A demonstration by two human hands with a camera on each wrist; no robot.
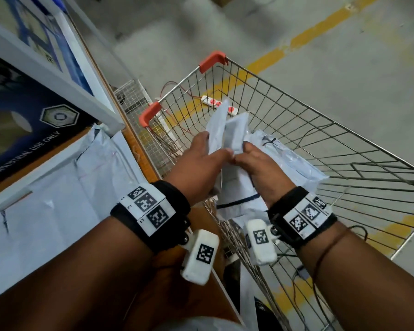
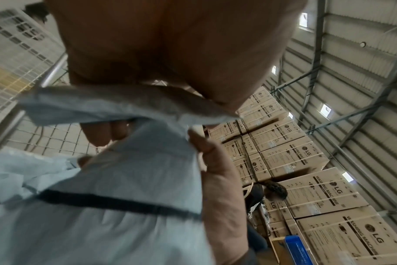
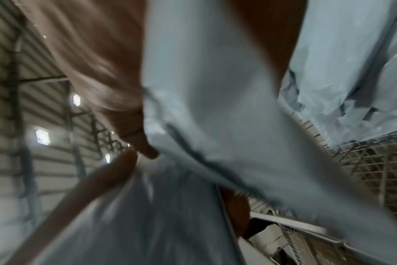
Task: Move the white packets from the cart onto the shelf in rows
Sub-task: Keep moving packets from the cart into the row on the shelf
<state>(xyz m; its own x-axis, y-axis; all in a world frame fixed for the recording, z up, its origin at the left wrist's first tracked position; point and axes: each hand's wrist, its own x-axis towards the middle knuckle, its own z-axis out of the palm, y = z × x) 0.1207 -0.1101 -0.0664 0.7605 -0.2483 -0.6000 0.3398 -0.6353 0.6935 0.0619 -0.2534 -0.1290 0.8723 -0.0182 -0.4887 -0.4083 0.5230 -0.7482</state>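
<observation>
Soft even daylight; both wrist views motion-blurred, head view sharp with bowed edges.

Grey concrete floor (image 1: 344, 56) with a yellow line (image 1: 303, 37); stacked cardboard boxes (image 2: 295, 161).

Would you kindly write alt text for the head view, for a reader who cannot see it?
Both hands, left hand and right hand, grip white packets above a wire cart with orange corner guards. More packets lie in the cart, and others lie on the shelf to the left.
</observation>
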